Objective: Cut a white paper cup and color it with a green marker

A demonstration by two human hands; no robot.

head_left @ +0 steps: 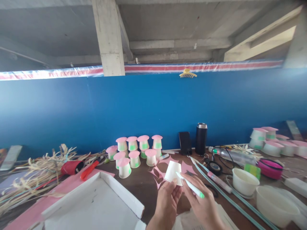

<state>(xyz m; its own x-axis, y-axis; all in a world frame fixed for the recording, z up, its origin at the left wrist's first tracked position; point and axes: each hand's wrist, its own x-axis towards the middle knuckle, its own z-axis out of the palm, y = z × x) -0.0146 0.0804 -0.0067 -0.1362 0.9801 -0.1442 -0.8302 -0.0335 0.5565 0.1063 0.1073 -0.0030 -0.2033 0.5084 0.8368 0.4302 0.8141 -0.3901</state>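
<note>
My left hand (168, 199) is closed around an upturned white paper cup (173, 172), held above the brown table (144, 185). My right hand (202, 204) grips a white glue stick with a green end (190, 185), its tip touching the cup's lower edge. Pink cut paper pieces (187, 166) lie on the table just behind the cup. Several finished cups with pink caps and green patches (134, 151) stand in a group to the back left.
A white cardboard tray (96, 204) lies front left, dried straw (31, 174) and red scissors (90, 169) beyond it. A phone (184, 143) and black flask (200, 139) lean at the blue wall. White bowls (244, 181), a pink container (270, 167), cables and more capped cups (271, 140) fill the right.
</note>
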